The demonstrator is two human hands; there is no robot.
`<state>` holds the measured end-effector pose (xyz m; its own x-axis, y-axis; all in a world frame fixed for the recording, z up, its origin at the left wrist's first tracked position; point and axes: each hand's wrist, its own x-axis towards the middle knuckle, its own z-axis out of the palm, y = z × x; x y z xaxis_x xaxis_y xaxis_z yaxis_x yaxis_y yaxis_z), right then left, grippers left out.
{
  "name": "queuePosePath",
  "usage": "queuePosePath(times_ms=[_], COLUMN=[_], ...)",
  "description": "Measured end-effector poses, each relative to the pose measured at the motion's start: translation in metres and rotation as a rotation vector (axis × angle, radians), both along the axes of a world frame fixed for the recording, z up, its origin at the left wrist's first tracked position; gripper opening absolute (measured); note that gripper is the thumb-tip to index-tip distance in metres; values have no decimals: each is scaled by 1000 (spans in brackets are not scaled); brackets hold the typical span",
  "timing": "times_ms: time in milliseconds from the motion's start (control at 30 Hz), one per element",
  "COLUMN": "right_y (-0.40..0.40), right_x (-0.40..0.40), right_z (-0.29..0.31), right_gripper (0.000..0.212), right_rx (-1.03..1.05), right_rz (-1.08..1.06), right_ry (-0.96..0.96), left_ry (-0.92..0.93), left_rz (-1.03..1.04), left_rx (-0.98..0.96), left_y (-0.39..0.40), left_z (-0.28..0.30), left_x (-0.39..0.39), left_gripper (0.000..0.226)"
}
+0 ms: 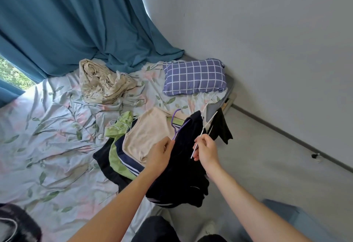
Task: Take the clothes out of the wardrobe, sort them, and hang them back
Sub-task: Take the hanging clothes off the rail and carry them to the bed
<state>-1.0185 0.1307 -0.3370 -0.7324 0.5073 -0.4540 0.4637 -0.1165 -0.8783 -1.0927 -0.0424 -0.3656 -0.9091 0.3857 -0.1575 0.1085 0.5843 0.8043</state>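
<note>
Illumination: soft, even daylight, moderately bright. Source: gap beside the teal curtain [57,22] at left, and a bright strip along its upper edge against the wall [267,31]. Shadows weak and diffuse across the bed sheet [47,127]. No glare. Wide-angle distortion bends curtain and floor line at the edges. Focus slightly soft throughout; dark garments [183,165] lack detail.

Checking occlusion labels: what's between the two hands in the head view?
Head view: between the left hand and right hand hangs a dark navy garment. Its purple hanger is at the left hand; the right pinches a white hanger.
</note>
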Motion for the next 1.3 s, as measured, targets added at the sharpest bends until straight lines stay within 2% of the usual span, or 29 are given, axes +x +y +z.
queuePosePath(times_ms=[233, 467, 700, 833, 1000, 1167, 1300], right_y=[-51, -102, -127, -144, -164, -186, -194], right_x=[-108, -182, -223, -258, -289, -324, -347], right_z=[-47, -91, -122, -144, -169, -176, -164], right_gripper=[26, 15, 18, 18, 19, 18, 16], right_rx=[1, -112, -113, -144, -157, -179, -383], right_rz=[62, 119, 131, 140, 147, 175, 230], right_ry=[-108, -257, -324, -321, -325, -334, -321], left_ry=[-51, -205, -157, -118, -48, -125, -121], left_rz=[80, 46, 54, 165, 262, 325, 333], left_rx=[-34, -176, -283, -330, -289, -320, -351], left_y=[-52, -124, -160, -176, -206, -231, -239], left_z=[-59, -111, -136, -147, -146, -162, -165], left_x=[-95, -151, -192, -215, -205, -167, -150], left_gripper=[37, 12, 13, 24, 20, 19, 21])
